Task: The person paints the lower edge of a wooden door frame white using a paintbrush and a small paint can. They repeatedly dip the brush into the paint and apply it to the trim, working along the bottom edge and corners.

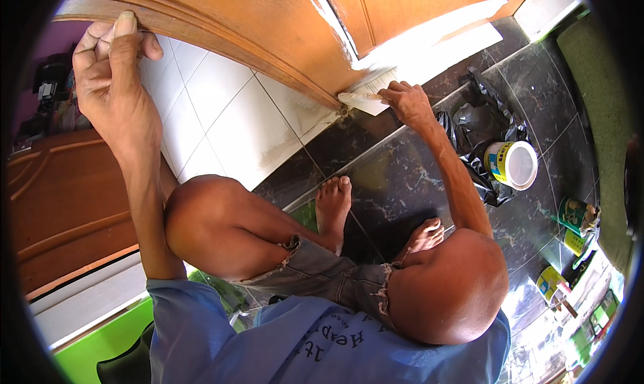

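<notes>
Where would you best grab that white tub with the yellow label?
Probably take the tub by its round rim, coming from above: its circular white end faces the camera unobstructed, while crumpled black plastic bunches beside it.

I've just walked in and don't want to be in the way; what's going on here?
A barefoot person crouches at an orange-brown panelled wooden door. Their left hand holds its edge; their right hand holds a thin pale item, too unclear to name, near its bottom corner. A round, white, yellow-labelled tub stands on dark marbled tiles amid crumpled black plastic.
</notes>
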A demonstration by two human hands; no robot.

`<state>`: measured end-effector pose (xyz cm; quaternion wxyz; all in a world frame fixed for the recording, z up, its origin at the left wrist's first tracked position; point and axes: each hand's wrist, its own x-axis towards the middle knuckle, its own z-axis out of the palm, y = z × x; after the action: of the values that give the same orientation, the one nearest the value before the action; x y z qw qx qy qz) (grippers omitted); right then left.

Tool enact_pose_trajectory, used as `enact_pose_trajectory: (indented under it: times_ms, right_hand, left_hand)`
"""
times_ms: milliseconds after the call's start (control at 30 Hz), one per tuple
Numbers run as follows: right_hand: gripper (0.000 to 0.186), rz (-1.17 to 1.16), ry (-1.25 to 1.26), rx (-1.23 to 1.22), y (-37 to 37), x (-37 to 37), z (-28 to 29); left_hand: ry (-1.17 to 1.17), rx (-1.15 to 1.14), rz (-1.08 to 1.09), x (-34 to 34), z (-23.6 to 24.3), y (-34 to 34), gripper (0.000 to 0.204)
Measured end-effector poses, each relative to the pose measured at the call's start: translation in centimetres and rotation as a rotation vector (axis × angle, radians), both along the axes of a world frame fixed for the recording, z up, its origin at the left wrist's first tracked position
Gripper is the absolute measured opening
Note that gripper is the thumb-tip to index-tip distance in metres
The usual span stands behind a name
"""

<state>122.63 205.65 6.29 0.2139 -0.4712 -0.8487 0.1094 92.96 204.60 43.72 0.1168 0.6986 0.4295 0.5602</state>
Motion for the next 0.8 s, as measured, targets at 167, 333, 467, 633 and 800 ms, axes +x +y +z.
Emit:
enact_pose_trajectory:
  times_ms: [167, 333, 467, 633, 800]
  right_hand:
    - [0.021, 0.006, 0.023, -0.022, 0.5, -0.6, -0.7]
    - [0.022, 0.024, 0.046, -0.014, 0.7, -0.9, -0.7]
    - [0.022, 0.03, 0.066, 0.029, 0.5, -1.1, -0.9]
    - [0.022, -0.044, 0.176, 0.064, -1.3, -2.0, -0.7]
    - [0.021, -0.207, 0.192, 0.014, -3.7, -4.1, -0.9]
  left_hand:
    - [0.002, 0.0, -0.01, 0.0, 0.1, -0.1, 0.029]
    - [0.001, 0.008, 0.004, 0.0, 0.0, -0.1, 0.029]
    - [-0.012, 0.007, 0.003, 0.4, 0.2, -0.1, 0.029]
    - [-0.027, 0.011, 0.007, 0.6, 0.0, -0.2, 0.029]
    - [-0.012, 0.01, 0.031, 0.4, 0.0, -0.3, 0.028]
